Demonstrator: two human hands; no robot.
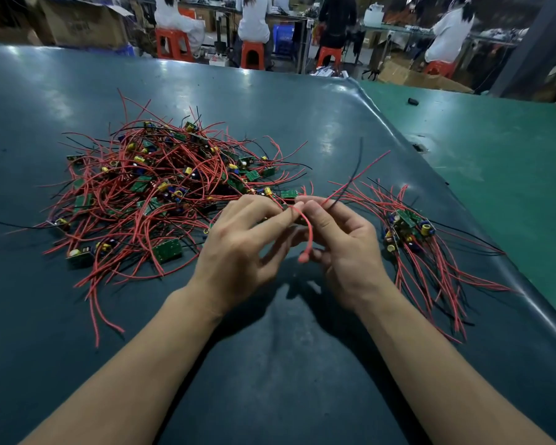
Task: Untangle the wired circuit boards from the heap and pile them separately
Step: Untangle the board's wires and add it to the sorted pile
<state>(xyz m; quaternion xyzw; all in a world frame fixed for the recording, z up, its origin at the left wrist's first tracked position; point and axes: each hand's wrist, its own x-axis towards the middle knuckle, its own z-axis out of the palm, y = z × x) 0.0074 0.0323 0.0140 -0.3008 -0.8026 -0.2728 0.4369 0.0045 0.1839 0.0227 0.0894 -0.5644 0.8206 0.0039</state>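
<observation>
At frame centre, red wire (307, 231) pinched between left hand (238, 248) and right hand (344, 248) fingertips, both grasping, heap (154, 187) left, sorted pile (411, 232) right.

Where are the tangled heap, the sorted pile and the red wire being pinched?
tangled heap (161, 184): head view, middle of the mass.
sorted pile (408, 226): head view, on its clustered boards.
red wire (309, 232): head view, hanging stretch between the hands.

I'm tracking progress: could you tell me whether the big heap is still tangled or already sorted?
Still tangled: the heap is a knot of crossed wires; only a small pile lies apart.
</observation>
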